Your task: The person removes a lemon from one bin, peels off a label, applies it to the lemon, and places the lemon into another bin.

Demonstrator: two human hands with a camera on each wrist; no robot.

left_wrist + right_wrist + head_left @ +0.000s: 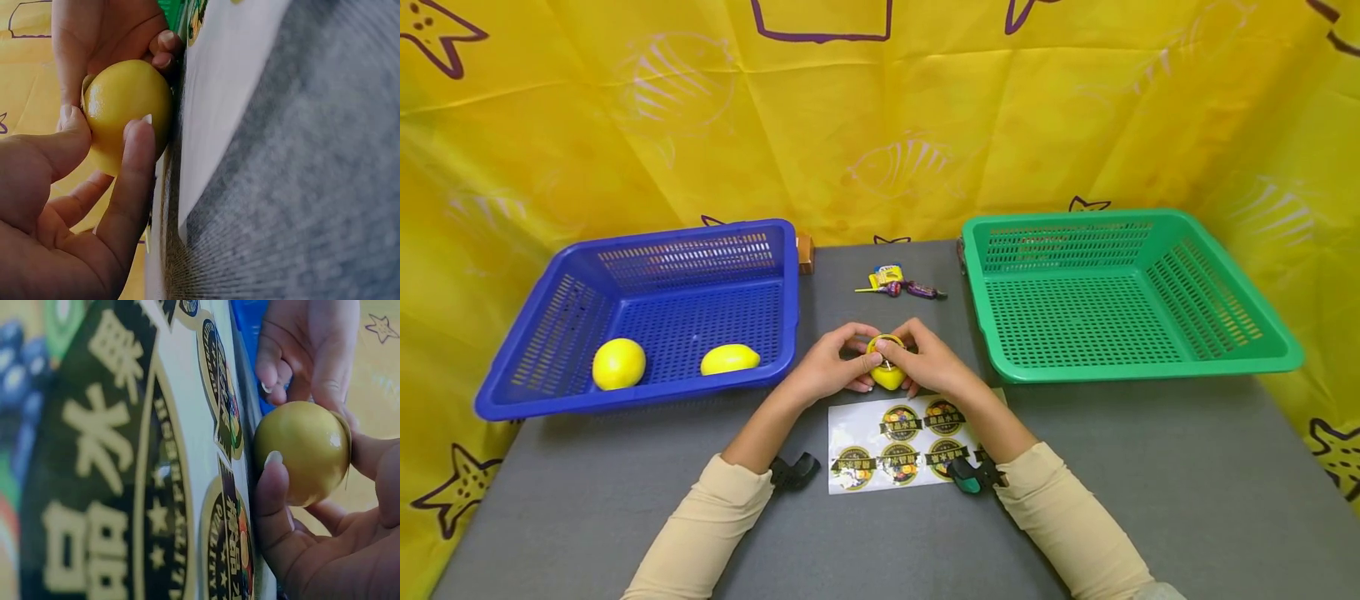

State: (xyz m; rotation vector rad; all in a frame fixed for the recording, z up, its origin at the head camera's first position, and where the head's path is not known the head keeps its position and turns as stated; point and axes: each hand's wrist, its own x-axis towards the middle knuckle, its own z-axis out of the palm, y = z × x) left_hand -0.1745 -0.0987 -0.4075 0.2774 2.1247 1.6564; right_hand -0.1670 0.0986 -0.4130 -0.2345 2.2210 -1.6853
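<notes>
Between both hands sits a yellow lemon (887, 378), just beyond a sheet of stickers (868, 421). My left hand (831, 364) grips its left side, thumb on top and fingers around the side. From the right, my right hand (931, 363) grips it too, its thumb pressing on a round dark-and-gold sticker (891, 343) on the lemon's upper face. In the left wrist view the lemon (128, 112) is held by fingertips of both hands close over the table. The right wrist view shows the sticker's edge (345, 440) standing slightly off the lemon.
A blue basket (647, 398) on the left holds two lemons (619, 364). On the right stands a green basket (1150, 368). Wrapped candies (887, 277) and a lollipop (891, 288) lie behind the hands, with a small brown box (805, 254) beside the blue basket.
</notes>
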